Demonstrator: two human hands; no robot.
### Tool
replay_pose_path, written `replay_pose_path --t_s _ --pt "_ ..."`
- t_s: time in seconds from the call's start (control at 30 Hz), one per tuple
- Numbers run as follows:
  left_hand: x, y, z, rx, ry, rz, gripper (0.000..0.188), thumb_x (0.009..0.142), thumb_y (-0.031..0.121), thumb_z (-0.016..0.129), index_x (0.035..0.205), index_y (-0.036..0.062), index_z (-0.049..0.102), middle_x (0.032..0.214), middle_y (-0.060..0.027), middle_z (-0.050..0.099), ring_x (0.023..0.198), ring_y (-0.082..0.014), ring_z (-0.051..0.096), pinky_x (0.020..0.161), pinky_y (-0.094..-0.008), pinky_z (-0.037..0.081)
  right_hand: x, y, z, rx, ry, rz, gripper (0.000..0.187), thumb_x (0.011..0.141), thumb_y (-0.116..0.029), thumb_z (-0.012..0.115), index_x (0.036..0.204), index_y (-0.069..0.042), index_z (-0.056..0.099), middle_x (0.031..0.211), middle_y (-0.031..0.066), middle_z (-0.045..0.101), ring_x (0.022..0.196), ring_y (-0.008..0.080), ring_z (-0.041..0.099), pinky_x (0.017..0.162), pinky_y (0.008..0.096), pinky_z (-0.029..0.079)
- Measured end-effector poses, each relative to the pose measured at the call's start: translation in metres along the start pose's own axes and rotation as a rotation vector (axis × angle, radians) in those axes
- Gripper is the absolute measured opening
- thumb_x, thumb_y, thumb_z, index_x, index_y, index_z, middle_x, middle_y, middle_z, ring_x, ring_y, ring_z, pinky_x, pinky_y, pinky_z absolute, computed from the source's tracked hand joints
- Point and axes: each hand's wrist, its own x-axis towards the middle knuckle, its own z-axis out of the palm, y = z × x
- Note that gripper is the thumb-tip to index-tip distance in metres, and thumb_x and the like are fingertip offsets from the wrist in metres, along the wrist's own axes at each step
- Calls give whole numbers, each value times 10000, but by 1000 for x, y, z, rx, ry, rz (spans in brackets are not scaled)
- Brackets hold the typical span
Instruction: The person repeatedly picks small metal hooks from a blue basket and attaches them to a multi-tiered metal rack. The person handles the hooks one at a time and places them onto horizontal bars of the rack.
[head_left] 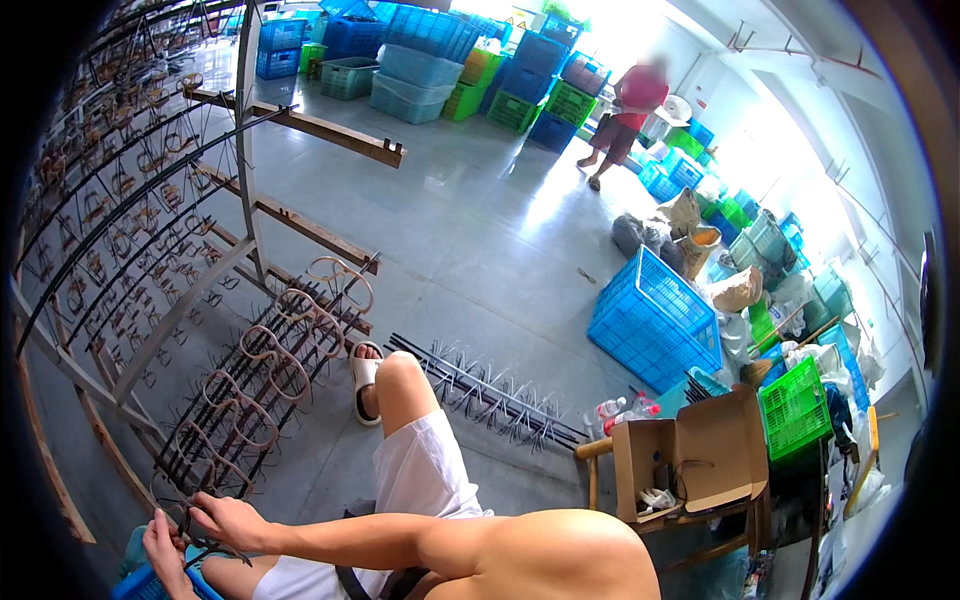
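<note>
Brown loops: wavy, thin, set along a bundle of black rods at the lower left, just beyond the hands.
Dark piece: between the two hands, at the near end of the black rods; its full shape is too small and covered to tell.
Right hand: thumb and fingers together, clamped on the dark piece.
Left hand: fingers bent upward against the dark piece; whether they close on it I cannot tell.
Blue basket: below the hands, cut off by the lower edge.
Rack: grey metal posts with wooden bars, small brown pieces hung in rows on its left.
Floor rods: dark, with thin prongs, lying beyond the person's bent knee.
Right side: an open cardboard box on a wooden stool, bottles near it, a large blue crate farther off.
Far floor: another person in a red top stands between stacks of blue and green crates.
</note>
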Motion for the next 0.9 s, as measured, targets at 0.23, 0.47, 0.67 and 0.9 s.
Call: replay_pose_path --t_s 0.23,0.47,0.67,0.9 --pt "-20 -18 -32 -92 -303 -24 324 906 333 528 727 67 478 590 19 420 468 -64 339 416 -222 254 -5 -5 -7 87 -3 23 339 941 -340 400 1065 -35 482 836 259 599 778 421 577 695 469 455" --pt "-126 -12 -59 -510 -321 246 226 872 235 581 852 17 524 748 -49 510 603 -123 453 537 -250 412 -7 -42 15 -32 -155 153 399 922 -405 386 1099 -54 457 906 266 599 849 443 570 722 497 458" --pt "-115 -83 -8 -758 -260 347 103 826 148 568 817 69 502 726 -15 427 653 -103 428 557 -219 362 -40 37 1 -166 -79 217 415 912 -408 417 1122 -58 490 1020 232 589 945 417 562 780 469 455" --pt "-157 -30 31 -430 -82 416 97 703 36 507 799 27 505 700 -45 475 616 -118 424 560 -237 345 -81 100 -34 402 -431 665 588 919 -530 391 1118 -1 556 981 131 614 790 202 589 679 330 491"
